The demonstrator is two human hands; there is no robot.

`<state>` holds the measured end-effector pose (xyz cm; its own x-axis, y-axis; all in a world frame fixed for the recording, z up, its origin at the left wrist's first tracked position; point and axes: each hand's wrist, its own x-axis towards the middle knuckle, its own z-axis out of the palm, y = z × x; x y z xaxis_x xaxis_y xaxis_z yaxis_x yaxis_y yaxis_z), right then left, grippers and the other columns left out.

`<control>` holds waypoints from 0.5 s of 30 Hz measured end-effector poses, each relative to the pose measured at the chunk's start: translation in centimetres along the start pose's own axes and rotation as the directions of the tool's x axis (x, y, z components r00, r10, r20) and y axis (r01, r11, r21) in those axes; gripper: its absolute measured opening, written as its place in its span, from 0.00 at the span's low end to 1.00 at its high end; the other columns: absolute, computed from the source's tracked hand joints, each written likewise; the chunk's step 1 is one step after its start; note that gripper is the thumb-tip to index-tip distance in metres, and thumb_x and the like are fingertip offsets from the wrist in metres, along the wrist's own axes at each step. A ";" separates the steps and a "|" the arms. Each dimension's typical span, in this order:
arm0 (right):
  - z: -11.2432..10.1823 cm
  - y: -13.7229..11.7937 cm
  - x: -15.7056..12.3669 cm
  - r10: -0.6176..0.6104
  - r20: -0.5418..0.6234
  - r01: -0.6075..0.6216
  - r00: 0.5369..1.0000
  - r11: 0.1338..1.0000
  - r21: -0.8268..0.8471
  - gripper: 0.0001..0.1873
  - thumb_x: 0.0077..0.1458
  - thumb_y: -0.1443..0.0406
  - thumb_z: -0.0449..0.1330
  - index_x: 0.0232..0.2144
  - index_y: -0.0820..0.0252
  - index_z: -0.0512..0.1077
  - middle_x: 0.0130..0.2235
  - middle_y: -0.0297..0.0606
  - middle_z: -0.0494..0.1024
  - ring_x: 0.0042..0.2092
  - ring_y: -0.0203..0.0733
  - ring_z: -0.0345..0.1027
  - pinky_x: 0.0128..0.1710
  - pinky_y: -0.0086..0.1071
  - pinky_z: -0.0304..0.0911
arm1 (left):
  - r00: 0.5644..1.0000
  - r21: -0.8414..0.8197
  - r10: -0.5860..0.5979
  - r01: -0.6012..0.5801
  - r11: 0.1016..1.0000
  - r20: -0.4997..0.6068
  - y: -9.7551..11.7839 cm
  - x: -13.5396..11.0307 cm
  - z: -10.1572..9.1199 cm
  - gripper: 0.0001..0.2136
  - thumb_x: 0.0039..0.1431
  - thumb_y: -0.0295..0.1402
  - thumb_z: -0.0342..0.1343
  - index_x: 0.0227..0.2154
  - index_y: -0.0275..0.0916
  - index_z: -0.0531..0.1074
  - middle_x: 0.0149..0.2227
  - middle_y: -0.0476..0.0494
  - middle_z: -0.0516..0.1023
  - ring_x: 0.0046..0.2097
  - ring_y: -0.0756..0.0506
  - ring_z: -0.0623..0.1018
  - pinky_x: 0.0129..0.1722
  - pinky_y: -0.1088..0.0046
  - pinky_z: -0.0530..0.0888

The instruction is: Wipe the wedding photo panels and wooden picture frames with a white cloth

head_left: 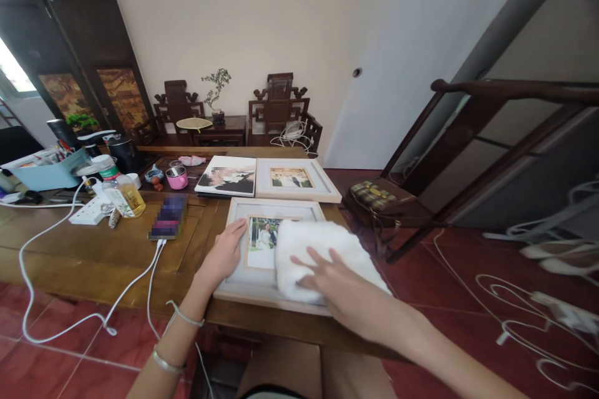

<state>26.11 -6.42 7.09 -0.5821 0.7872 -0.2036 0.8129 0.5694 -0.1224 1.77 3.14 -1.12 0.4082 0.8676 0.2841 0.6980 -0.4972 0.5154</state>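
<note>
A light wooden picture frame (271, 305) with a wide pale mount and a photo of two people lies flat at the front edge of the wooden table. My left hand (228, 250) grips its left side, the fingers close together over the rim and the thumb not clearly visible. Over the right half of the frame is a folded white fluffy towel (346, 243), covering part of the photo. My right hand (322, 274) presses on the towel from above with its fingers spread.
Behind lie another picture frame (334, 190) and a photo panel (227, 174). Leftward are a phone (168, 217) on white cables, a bottle (126, 196), a pink cup (176, 178), a power strip (88, 212) and a blue box (51, 171). A wooden chair (416, 199) holding a bag stands right.
</note>
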 end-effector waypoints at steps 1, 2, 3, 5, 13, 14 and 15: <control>-0.4 -0.9 -1.1 -0.030 0.050 0.028 0.998 0.999 0.043 0.39 0.35 0.83 0.45 0.50 0.55 0.69 0.62 0.39 0.56 0.63 0.56 0.40 0.57 0.60 0.44 | 1.000 0.007 0.003 -0.003 1.000 0.004 0.0 0.0 0.0 0.27 0.52 0.16 0.39 0.56 0.36 0.60 0.60 0.39 0.60 0.62 0.45 0.59 0.61 0.57 0.57; -0.8 -1.7 -2.0 -0.057 0.083 0.050 0.995 0.995 0.082 0.40 0.35 0.83 0.45 0.50 0.54 0.68 0.62 0.37 0.55 0.64 0.54 0.39 0.57 0.58 0.44 | 1.000 0.014 0.006 -0.006 1.000 0.007 0.0 0.0 -0.1 0.27 0.53 0.17 0.39 0.56 0.36 0.60 0.60 0.39 0.60 0.62 0.45 0.59 0.61 0.58 0.57; -1.0 -2.4 -2.5 -0.081 0.099 0.069 0.992 0.991 0.115 0.40 0.35 0.83 0.44 0.50 0.53 0.68 0.62 0.36 0.55 0.64 0.53 0.38 0.58 0.57 0.43 | 1.000 0.018 0.010 -0.010 1.000 0.010 0.0 0.0 -0.1 0.27 0.53 0.17 0.39 0.56 0.36 0.60 0.60 0.39 0.60 0.62 0.45 0.59 0.61 0.58 0.57; -1.0 -3.0 -2.6 -0.107 0.087 0.092 0.990 0.983 0.158 0.40 0.35 0.82 0.44 0.50 0.53 0.68 0.63 0.35 0.53 0.64 0.52 0.36 0.59 0.56 0.41 | 1.000 0.020 0.019 -0.019 1.000 0.018 0.0 0.0 -0.1 0.27 0.53 0.17 0.39 0.56 0.37 0.60 0.60 0.40 0.60 0.62 0.45 0.58 0.61 0.58 0.56; 1.5 4.9 5.7 0.077 -0.319 -0.081 0.945 0.997 0.002 0.38 0.36 0.82 0.45 0.52 0.61 0.66 0.63 0.41 0.52 0.64 0.51 0.34 0.59 0.58 0.35 | 0.998 -0.015 0.060 -0.060 0.998 0.013 -0.5 -0.1 0.0 0.27 0.53 0.17 0.39 0.56 0.37 0.60 0.60 0.40 0.60 0.62 0.46 0.58 0.61 0.58 0.56; 1.5 6.1 6.8 0.119 -0.360 -0.138 0.925 0.990 -0.028 0.37 0.37 0.81 0.45 0.52 0.62 0.66 0.63 0.43 0.52 0.64 0.54 0.35 0.58 0.60 0.36 | 0.998 -0.021 0.060 -0.060 0.998 0.014 -0.5 -0.1 -0.1 0.27 0.53 0.17 0.39 0.56 0.37 0.61 0.60 0.40 0.60 0.62 0.46 0.58 0.61 0.58 0.56; 1.5 7.2 7.7 0.144 -0.388 -0.179 0.910 0.982 -0.055 0.37 0.39 0.81 0.46 0.53 0.62 0.65 0.63 0.44 0.52 0.64 0.56 0.36 0.57 0.62 0.37 | 0.998 -0.026 0.058 -0.057 0.998 0.016 -0.5 -0.1 -0.1 0.27 0.52 0.17 0.39 0.56 0.38 0.61 0.60 0.40 0.60 0.62 0.46 0.58 0.61 0.57 0.56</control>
<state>27.49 3.39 3.22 -0.4205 0.8904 0.1741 0.9015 0.4317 -0.0306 1.35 3.30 -1.33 0.4569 0.8372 0.3006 0.6579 -0.5455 0.5193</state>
